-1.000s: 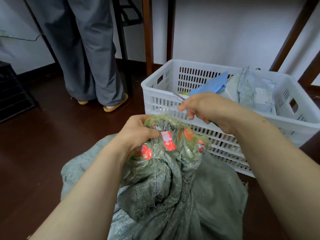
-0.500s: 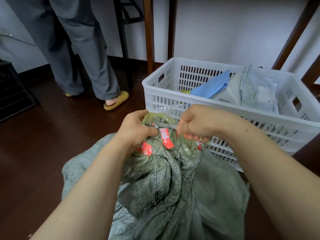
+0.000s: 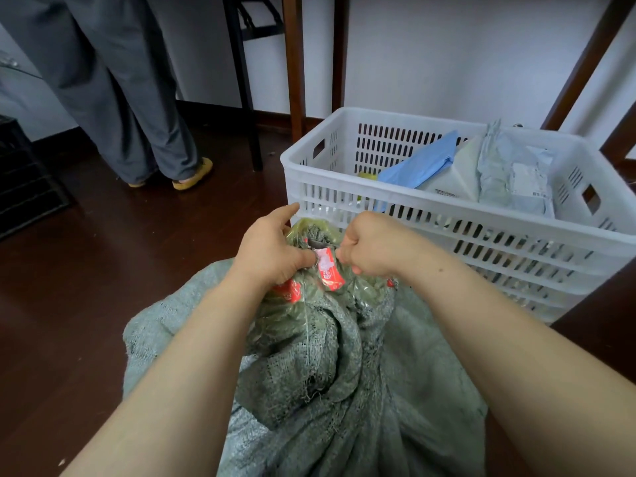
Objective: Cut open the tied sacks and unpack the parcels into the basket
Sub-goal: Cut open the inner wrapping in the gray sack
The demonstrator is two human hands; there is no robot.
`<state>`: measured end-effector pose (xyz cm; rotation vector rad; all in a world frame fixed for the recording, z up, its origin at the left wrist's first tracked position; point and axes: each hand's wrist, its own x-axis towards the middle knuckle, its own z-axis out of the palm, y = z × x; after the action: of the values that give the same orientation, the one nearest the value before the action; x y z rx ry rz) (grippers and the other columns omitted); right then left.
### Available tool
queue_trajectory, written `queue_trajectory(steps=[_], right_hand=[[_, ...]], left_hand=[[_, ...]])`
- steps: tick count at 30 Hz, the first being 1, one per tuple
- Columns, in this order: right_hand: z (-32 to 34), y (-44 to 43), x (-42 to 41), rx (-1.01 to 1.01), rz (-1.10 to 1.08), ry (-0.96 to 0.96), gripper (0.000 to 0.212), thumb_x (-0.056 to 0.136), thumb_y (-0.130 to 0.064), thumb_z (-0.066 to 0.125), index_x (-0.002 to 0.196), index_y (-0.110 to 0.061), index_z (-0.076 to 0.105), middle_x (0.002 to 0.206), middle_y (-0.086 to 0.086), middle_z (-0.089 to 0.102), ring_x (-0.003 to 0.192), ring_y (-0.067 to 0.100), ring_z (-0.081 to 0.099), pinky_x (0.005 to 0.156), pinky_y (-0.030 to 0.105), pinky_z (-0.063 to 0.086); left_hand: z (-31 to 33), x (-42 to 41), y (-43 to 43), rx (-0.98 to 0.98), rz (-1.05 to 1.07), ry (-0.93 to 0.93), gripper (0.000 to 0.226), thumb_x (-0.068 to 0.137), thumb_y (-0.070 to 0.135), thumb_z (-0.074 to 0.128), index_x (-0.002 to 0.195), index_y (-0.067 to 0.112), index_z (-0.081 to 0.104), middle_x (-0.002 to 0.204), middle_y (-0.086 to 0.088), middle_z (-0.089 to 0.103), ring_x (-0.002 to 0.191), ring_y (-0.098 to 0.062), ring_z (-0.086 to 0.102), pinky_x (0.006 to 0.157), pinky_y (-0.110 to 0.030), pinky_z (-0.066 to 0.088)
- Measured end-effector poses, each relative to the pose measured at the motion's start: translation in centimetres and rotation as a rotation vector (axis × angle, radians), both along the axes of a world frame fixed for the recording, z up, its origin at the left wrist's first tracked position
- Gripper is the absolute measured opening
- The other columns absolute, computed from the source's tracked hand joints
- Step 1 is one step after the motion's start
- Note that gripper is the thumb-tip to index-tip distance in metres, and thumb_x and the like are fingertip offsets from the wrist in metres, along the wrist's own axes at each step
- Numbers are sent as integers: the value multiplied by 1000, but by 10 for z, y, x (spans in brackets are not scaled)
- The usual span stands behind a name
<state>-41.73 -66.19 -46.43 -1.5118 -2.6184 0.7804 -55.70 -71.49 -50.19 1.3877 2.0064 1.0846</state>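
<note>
Grey woven sack on a dark floor, its neck bunched & bound w/ clear tape bearing red labels. Left hand grips the neck from the left: thumb pressed beside a label, index finger stretched twd. the basket. Right hand, a sec. ago raised at the basket's near rim, now sits at the neck opp. the left, fingers curled into a tight fist. Between the two hands we see a dark-grey sliver, prob. a blade held in that fist; its handle is hidden. We read this as the switch from approach to cutting, w/ the edge set against the binding & the left hand keeping it taut. The neck is still tied, so no parcel is out of this sack yet. The basket stands just beyond the sack & already holds a blue parcel & pale mailers. Bkgd.: a bystander's grey trouser legs.
</note>
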Motion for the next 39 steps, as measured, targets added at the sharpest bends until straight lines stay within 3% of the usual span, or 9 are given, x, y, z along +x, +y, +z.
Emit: queue_trajectory(steps=[5, 9, 17, 20, 24, 28, 31, 34, 39], right_hand=[[-13, 2, -7, 56, -79, 76, 19, 94, -19, 54, 91, -6, 66, 97, 11, 68, 77, 24, 63, 79, 39, 54], [-19, 1, -12, 101, -85, 108, 17, 94, -20, 51, 89, -11, 65, 96, 5, 69, 74, 25, 63, 73, 39, 54], [-4, -2, -14, 98, -13, 96, 19, 94, -21, 52, 82, -10, 61, 86, 11, 68, 80, 28, 67, 78, 44, 57], [-9, -2, -17, 143, -34, 111, 24, 94, -19, 52, 72, -11, 55, 74, 6, 58, 73, 26, 61, 76, 40, 55], [-13, -3, -17, 177, -84, 195, 17, 94, -24, 56, 85, -14, 65, 84, 3, 63, 81, 21, 61, 79, 38, 53], [-19, -2, -21, 101, -122, 348, 28, 92, -32, 56, 77, -12, 69, 78, 6, 71, 76, 22, 66, 78, 41, 55], [-21, -1, -22, 87, -136, 349, 36, 91, -38, 57, 73, -10, 70, 69, 6, 68, 70, 23, 65, 73, 37, 55], [-20, -6, -21, 172, -112, 259, 37, 94, -40, 52, 78, -11, 69, 61, 0, 53, 66, 23, 55, 57, 27, 42], [-32, -17, -20, 294, -115, 364, 41, 95, -39, 51, 59, -19, 48, 57, -4, 45, 60, 18, 46, 53, 28, 36]], left_hand=[[4, 0, 1, -7, 57, -18, 104, 71, 11, 79, 151, 8, 14, 84, 9, 51, 90, -22, 59, 71, -34, 48], [-1, -3, 3, -9, 116, -238, 114, 72, 10, 79, 151, 7, -3, 82, 1, 55, 59, -13, 48, 43, -25, 35], [-10, -8, 8, 23, 194, -444, 113, 74, 7, 77, 151, 11, -5, 85, -6, 58, 44, -12, 45, 31, -20, 30], [-9, -5, 6, -20, 162, -514, 105, 71, 6, 78, 148, 9, 7, 100, -20, 63, 50, -20, 48, 37, -24, 33], [-7, 1, 4, -36, 125, -618, 55, 52, 2, 81, 87, 9, 39, 85, -22, 61, 73, -31, 60, 60, -42, 47], [-10, 5, 4, 35, 10, -763, 42, 69, -16, 69, 105, 5, 66, 81, -20, 67, 74, -34, 65, 81, -55, 52], [-14, 7, 1, 56, -37, -682, 34, 75, -20, 58, 89, 9, 70, 72, -12, 67, 67, -26, 63, 72, -40, 54], [-15, 10, 0, 44, -13, -549, 28, 83, -16, 51, 80, 7, 67, 48, 4, 59, 40, -8, 49, 40, -15, 39], [-15, 6, 4, 106, 131, -531, 15, 91, 0, 54, 82, -7, 64, 35, 8, 39, 28, -3, 26, 34, -9, 18]])
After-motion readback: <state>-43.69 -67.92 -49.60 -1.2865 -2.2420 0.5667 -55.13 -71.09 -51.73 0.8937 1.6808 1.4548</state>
